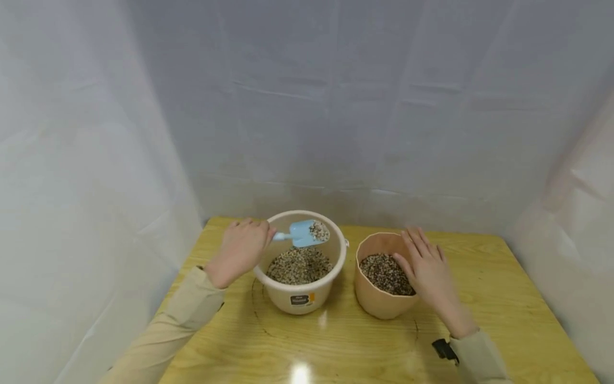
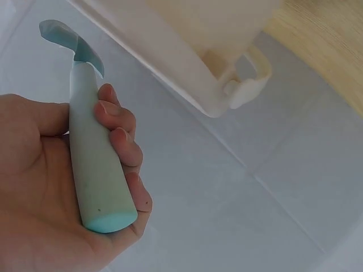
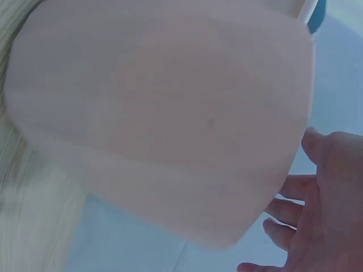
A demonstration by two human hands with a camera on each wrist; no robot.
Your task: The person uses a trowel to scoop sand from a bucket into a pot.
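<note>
The head view alone shows the whole layout: a cream bucket (image 1: 299, 266) and a tan pot (image 1: 381, 282) side by side on the wooden bench (image 1: 479, 320), both holding mixed gravel. Only the left wrist view shows the grip: the left hand (image 2: 51, 187) curls its fingers (image 2: 122, 141) around the handle of a blue scoop (image 2: 93, 164), thumb side behind it. In the head view the scoop's blade hangs over the bucket's far side, carrying a little gravel. The right hand (image 1: 429, 269) rests against the pot's right rim, fingers straight and slightly spread; the right wrist view shows the pot's blurred wall just beside those fingers (image 3: 283, 218).
</note>
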